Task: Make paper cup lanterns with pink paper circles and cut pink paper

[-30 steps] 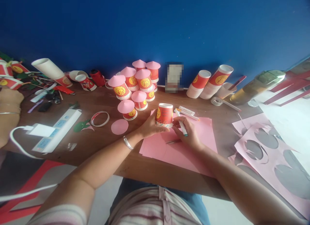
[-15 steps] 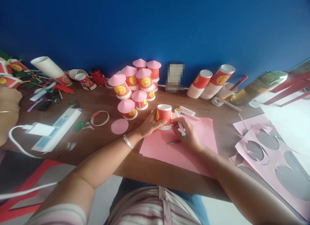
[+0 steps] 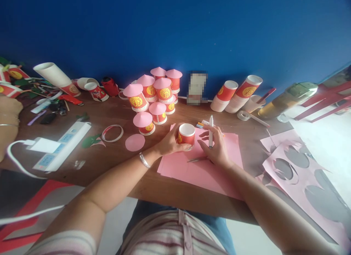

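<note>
Red cup [image 3: 186, 135] with a gold emblem and white inside, on pink paper [image 3: 200, 167]; white pen [image 3: 210, 131]; brown desk [image 3: 115, 163]; deep blue wall [image 3: 175, 32]; pink-topped red cups [image 3: 153, 94]; white power strip [image 3: 61, 145] with blue sockets

We see the red paper cup [image 3: 186, 134] standing on the stack of pink paper sheets [image 3: 192, 171] near the front edge of the brown wooden surface [image 3: 115, 156], with the left hand [image 3: 170, 141] on its left and the right hand [image 3: 215, 149], its grip around a white marker pen [image 3: 211, 130], on its right. Behind and left of the cup cluster the pink-roofed paper-cup lanterns [image 3: 153, 97]. Left of them lie a pink paper disc [image 3: 135, 142], a tape ring [image 3: 112, 133] and a white power strip [image 3: 60, 147]. Right of the sheets lie pink sheets with cut-out holes [image 3: 301, 174].
</note>
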